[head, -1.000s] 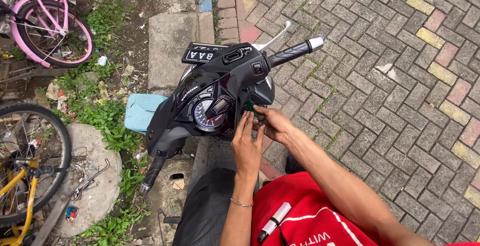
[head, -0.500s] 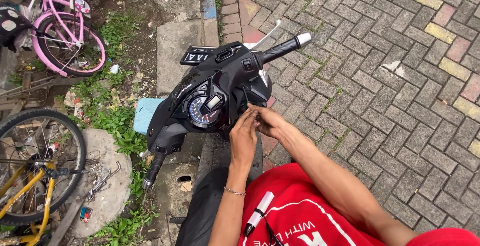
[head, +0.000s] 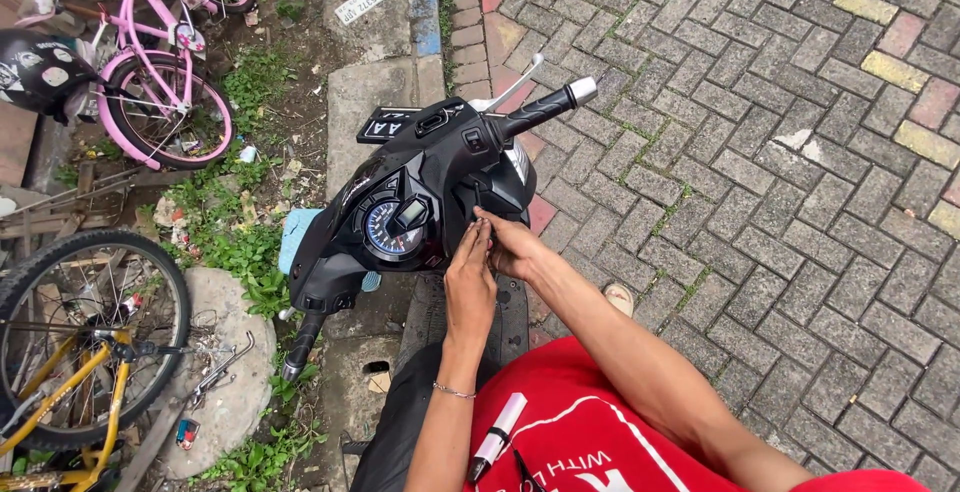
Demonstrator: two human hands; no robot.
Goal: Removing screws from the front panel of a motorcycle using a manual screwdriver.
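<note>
A black scooter's handlebar unit (head: 430, 192) with a round blue-lit speedometer (head: 392, 227) is below me. My left hand (head: 470, 277) and my right hand (head: 508, 242) meet at the panel just under the right side of the handlebar, fingers pinched together against it. Whatever small thing they pinch is hidden by the fingers. The right grip (head: 545, 104) with its silver brake lever points up-right, and the left grip (head: 300, 342) points down-left. A thin bracelet circles my left wrist.
A pink bicycle (head: 165, 92) and a yellow bicycle (head: 70, 352) stand on the weedy dirt at the left. Paving bricks (head: 780, 152) cover the right. A marker (head: 495, 437) sits in my red shirt's pocket. A black helmet (head: 40, 72) rests at far left.
The view has shifted a little, so the scooter sits lower and more central in frame. Both hands stay pinched at the same spot under the handlebar.
</note>
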